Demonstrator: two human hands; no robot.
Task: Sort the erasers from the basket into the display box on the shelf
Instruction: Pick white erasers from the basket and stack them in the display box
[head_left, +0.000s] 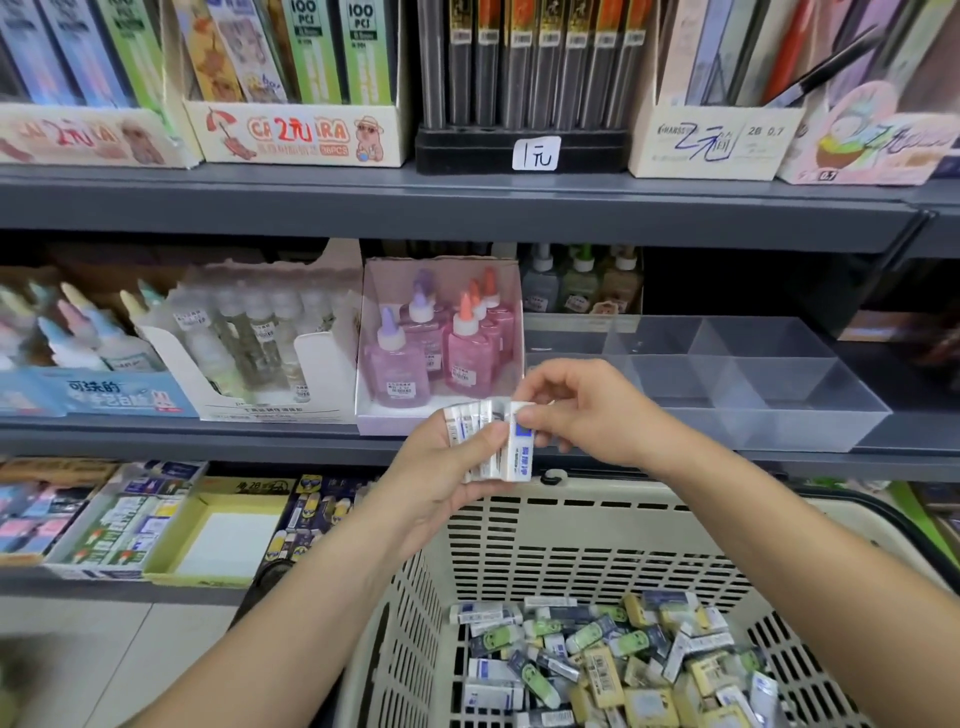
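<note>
Head view showed the task at an early stage, as far as I could judge. The left hand was curled round a small stack of white erasers, held upright between thumb and fingers above the far rim of the basket. The right hand pinched the rightmost eraser of that stack by its top end, thumb and forefinger closed on it, and the piece touched its neighbours.

Low and near in the basket lay a deep jumble of loose erasers, white, yellow and green ones mixed, so most of the sorting looked undone. To the right on the middle shelf stood a clear divided box; none of its compartments that I could see held an eraser. That box seemed the likely goal, though a yellow box on the lower shelf to the left also showed a bare white floor, and I could not tell for certain which was meant.

Pink glue bottles stood in a carton just beyond the hands, left of the clear box.

What remained, by my reckoning, was nearly everything: placing the gathered white stack, then working through the heap by kind.
</note>
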